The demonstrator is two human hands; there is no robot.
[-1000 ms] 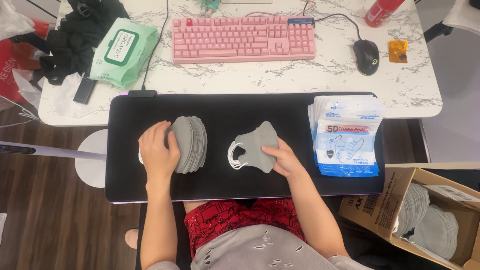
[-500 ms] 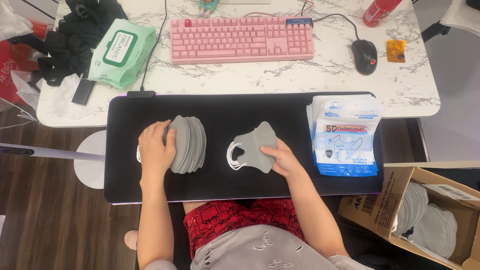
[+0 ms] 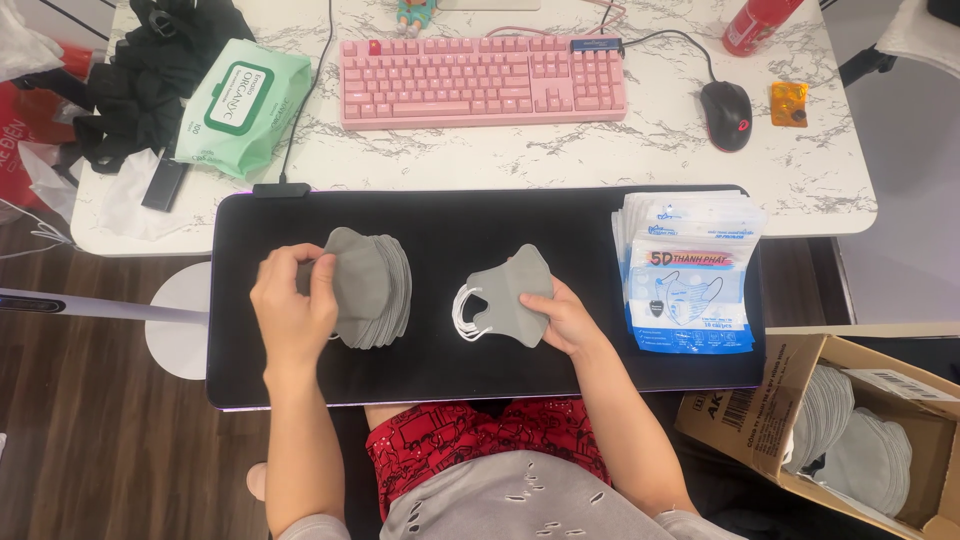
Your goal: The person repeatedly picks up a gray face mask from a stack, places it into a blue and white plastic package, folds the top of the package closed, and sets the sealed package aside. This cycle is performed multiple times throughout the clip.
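Note:
A fanned stack of grey face masks [image 3: 378,288] lies on the left of a black desk mat [image 3: 440,225]. My left hand [image 3: 293,305] rests on the stack's left edge, thumb and fingers pinching the top mask. In the middle of the mat lies a small pile of grey masks with white ear loops [image 3: 508,296]. My right hand [image 3: 564,318] presses flat on its right side, fingers apart.
A stack of blue-and-white mask pouches [image 3: 690,272] sits at the mat's right end. An open cardboard box with more grey masks [image 3: 850,432] stands lower right. Behind the mat are a pink keyboard [image 3: 482,80], a black mouse [image 3: 727,101] and a green wipes pack [image 3: 245,103].
My left hand has curled its fingers onto the top mask of the left stack. The right hand stays on the middle pile.

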